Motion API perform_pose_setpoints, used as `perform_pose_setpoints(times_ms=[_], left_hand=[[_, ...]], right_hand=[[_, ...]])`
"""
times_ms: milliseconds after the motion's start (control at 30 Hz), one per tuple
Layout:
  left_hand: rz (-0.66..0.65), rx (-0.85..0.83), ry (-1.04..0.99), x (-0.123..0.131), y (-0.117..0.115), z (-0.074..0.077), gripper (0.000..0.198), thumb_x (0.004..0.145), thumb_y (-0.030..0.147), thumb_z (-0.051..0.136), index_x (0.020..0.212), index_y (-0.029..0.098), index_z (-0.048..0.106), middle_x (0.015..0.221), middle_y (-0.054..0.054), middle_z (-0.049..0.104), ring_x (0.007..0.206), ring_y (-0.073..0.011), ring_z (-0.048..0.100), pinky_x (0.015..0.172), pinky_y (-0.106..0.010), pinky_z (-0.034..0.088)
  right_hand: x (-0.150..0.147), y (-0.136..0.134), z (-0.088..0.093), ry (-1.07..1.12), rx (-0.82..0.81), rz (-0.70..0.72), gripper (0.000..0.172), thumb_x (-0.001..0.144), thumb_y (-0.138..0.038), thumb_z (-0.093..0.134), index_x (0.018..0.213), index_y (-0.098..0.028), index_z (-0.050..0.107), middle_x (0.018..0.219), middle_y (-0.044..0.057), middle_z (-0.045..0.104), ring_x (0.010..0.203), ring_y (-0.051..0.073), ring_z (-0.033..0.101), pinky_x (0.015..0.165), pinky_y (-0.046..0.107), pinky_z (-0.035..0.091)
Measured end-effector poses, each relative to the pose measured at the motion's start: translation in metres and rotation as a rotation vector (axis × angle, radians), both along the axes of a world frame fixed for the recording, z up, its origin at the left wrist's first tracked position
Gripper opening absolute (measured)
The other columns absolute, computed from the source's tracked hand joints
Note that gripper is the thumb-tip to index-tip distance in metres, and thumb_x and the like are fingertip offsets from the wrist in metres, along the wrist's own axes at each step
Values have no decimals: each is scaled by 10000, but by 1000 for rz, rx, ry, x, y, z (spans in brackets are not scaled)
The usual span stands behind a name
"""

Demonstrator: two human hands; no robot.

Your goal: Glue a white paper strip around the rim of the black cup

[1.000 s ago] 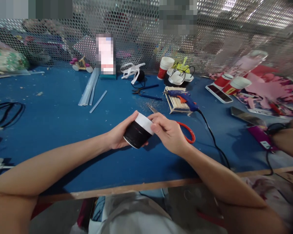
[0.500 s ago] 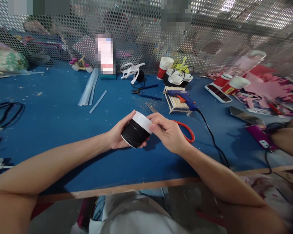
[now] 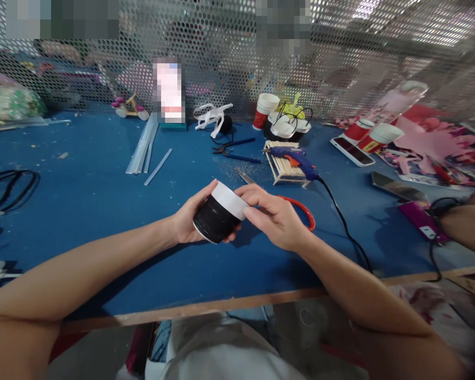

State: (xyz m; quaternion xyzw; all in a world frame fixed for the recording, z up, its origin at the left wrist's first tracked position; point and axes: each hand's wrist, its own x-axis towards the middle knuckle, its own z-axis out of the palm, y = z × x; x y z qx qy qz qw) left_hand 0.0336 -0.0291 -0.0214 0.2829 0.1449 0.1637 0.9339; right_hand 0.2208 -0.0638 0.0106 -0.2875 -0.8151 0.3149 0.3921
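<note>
Head view: left hand (image 3: 187,217) grips the black-and-white cup (image 3: 217,219) tilted above the bench (image 3: 221,274), apparently steadying it for the right hand (image 3: 277,219), pinching its white band (image 3: 229,200). Stick rack (image 3: 277,170) supports the glue gun (image 3: 298,158), likely holding it clear.

Widest open run: surface (image 3: 95,203) L of the cup (image 3: 217,219), btwn black cable (image 3: 27,184) & clear sticks (image 3: 142,148); L forearm (image 3: 119,256) bounds it on near side. Fwd of cup, scissors (image 3: 309,214) crowd the R fingers (image 3: 261,198), w/ pliers (image 3: 237,153) beyond & mesh wall (image 3: 229,63) closing off the back. Fwd-R, glue gun (image 3: 296,158) on stick rack (image 3: 277,171) blocks; its cord (image 3: 342,229) cuts toward near edge. Some room btwn cord & dark phone (image 3: 396,187).
</note>
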Motion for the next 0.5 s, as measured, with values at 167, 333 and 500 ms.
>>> perform_pose_setpoints(times_ms=[167,333,500], left_hand=[[86,85,20,-1,0,1,586,787,628,347,955,113,572,770,-90,671,613,-205,643,579,-324,501],[125,168,52,-2,0,3,584,770,636,367,928,121,593,758,-88,671,602,-192,631,554,-311,491],[79,190,66,-3,-1,4,628,735,676,355,891,120,602,744,-93,672,562,-187,613,524,-314,480]], right_hand=[[-1,-1,1,-34,73,6,97,797,-151,532,882,-197,522,1002,80,590,1060,191,509,892,383,438],[-2,-2,6,-77,199,-11,175,735,-205,636,879,-203,536,878,61,617,1073,215,495,886,393,438],[-4,-3,7,-61,237,-6,213,711,-280,684,862,-206,554,844,53,634,1055,221,503,875,394,441]])
